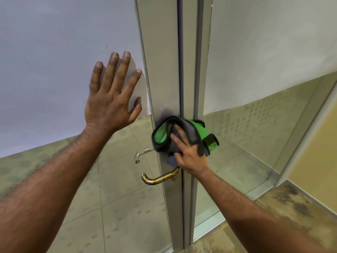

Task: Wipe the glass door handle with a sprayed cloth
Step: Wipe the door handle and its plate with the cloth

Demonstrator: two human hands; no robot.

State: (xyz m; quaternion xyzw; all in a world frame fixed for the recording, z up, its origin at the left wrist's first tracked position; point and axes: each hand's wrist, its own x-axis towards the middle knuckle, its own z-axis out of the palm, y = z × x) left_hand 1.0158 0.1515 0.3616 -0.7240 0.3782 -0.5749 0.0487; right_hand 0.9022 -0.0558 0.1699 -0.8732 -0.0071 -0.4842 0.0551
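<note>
Single view, head-worn wide-angle camera. Looked forward and down from standing height, close to glass door (54, 42), near enough that both hands reached it. Metal door stile (164, 79) ran near-vertical through frame centre, edges bowed by lens. Forearms entered from bottom corners; left hand (111, 99) sat upper left, right hand (189, 154) just right of centre. Handle (158, 178) lay below centre; floor (291, 207) filled lower right

The door's metal stile (164, 79) bears a tarnished brass handle (160, 180) low down; a green-grey cloth (160, 137) lies pressed against it just above
</note>
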